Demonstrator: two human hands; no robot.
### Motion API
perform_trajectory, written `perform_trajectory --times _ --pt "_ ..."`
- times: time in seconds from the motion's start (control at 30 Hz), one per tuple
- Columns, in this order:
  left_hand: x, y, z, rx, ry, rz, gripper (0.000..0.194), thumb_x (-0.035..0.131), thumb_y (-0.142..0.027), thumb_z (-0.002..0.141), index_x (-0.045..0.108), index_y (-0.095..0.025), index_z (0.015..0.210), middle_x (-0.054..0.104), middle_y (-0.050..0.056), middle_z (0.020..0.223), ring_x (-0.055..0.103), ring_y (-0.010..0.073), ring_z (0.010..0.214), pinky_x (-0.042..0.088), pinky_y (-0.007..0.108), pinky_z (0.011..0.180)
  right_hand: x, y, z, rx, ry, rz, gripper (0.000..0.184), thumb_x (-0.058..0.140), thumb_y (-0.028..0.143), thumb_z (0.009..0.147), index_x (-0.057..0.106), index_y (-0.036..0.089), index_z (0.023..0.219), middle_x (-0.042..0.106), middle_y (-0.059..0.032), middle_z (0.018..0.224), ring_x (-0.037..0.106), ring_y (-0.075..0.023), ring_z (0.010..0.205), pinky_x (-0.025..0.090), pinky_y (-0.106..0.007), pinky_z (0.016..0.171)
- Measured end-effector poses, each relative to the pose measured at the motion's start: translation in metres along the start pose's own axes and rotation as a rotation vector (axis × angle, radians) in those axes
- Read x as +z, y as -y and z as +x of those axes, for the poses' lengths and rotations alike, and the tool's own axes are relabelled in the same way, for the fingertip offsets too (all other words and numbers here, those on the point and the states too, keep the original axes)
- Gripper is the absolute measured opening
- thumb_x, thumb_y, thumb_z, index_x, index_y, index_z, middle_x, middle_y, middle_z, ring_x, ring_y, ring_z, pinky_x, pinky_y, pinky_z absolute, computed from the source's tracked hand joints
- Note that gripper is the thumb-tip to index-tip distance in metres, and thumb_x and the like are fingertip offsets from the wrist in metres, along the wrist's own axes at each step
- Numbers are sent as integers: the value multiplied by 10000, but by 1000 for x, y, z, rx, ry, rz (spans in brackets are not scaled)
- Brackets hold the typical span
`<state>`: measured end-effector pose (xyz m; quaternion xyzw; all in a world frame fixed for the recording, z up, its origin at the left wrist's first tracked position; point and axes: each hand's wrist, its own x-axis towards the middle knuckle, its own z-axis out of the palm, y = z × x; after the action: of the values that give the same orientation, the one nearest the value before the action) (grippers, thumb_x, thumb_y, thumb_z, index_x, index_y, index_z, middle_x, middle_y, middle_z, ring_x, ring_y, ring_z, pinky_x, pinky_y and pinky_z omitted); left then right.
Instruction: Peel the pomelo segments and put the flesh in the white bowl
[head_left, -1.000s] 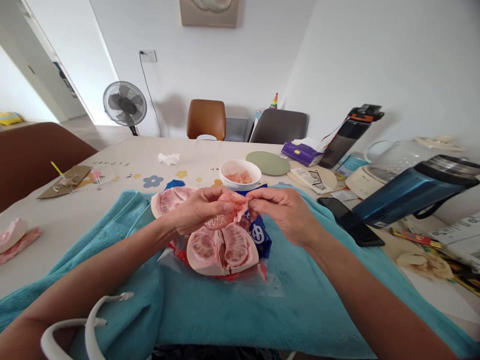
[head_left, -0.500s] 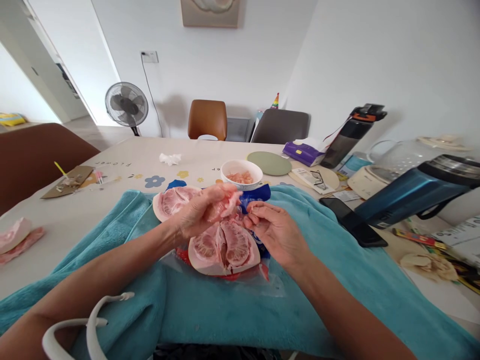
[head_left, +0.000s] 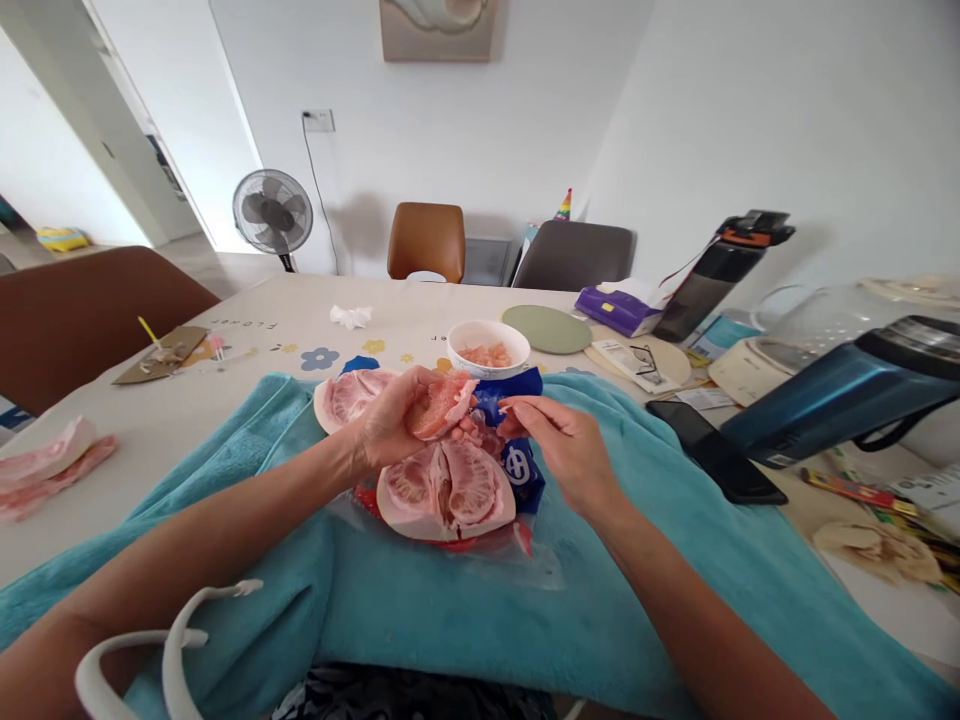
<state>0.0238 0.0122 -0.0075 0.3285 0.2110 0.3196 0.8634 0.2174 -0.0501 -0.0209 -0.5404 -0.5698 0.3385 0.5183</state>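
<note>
- Well short of the white bowl (head_left: 487,373), pale tubes (head_left: 174,655) curve over a teal towel (head_left: 480,610); the frame's edge cuts them off, their source unclear.
- On the bowl's near side, a cut pomelo piece (head_left: 480,492) lies flesh up on a plastic bag (head_left: 519,468), hiding much of its print.
- Near the bowl, to its right and closer in, the right hand (head_left: 566,450) has its fingers pinched together on what looks like a pale shred (head_left: 506,403), too small to name surely.
- Well right of the bowl, a phone (head_left: 716,452) lies where squirting juice might reach it.
- Just short of the bowl and to its left, the left hand (head_left: 394,418) curls its fingers around a pink segment (head_left: 441,408), raised above the cut piece; some fingers are hidden. Too hard a squeeze could burst the flesh, too slack a hold could drop it.
- Left of the bowl, a second pomelo piece (head_left: 341,400) is partly masked by that hand.
- The bowl stands on the bench (head_left: 412,310), its loose pink flesh (head_left: 486,355) at risk of spilling if a knuckle clips the rim.
</note>
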Motion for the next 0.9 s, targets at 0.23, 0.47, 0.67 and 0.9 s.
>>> perform_trajectory --times 0.23,0.47,0.67,0.9 --pt "-2 3 -6 52 -305 12 194 589 -120 801 697 -111 962 722 63 885 648 131 700 548 259 658 2 -14 8 -19 -3 -71 240 595 376 816 738 187 856 751 -54 890 681 -212 823 524 -347 784" --pt "0 14 -2 152 -239 132 213 706 -137 740 740 -108 949 743 80 919 666 134 841 510 209 801 8 -20 14 -120 12 -142 144 605 245 748 734 201 796 741 -54 965 670 -216 923 510 -371 877" --pt "2 23 1 166 -126 192 342 702 -87 641 746 -128 978 735 75 905 655 152 815 476 215 730 3 -2 14 -92 -17 -98 257 557 387 865 716 189 904 736 -46 904 671 -193 829 532 -329 780" --pt "-9 15 -13 156 -114 288 582 693 -52 663 633 -171 1229 681 1 767 613 107 706 442 226 701 1 24 36 -61 387 -191 281 611 306 837 693 219 1091 724 -36 1050 669 -184 870 534 -323 767"
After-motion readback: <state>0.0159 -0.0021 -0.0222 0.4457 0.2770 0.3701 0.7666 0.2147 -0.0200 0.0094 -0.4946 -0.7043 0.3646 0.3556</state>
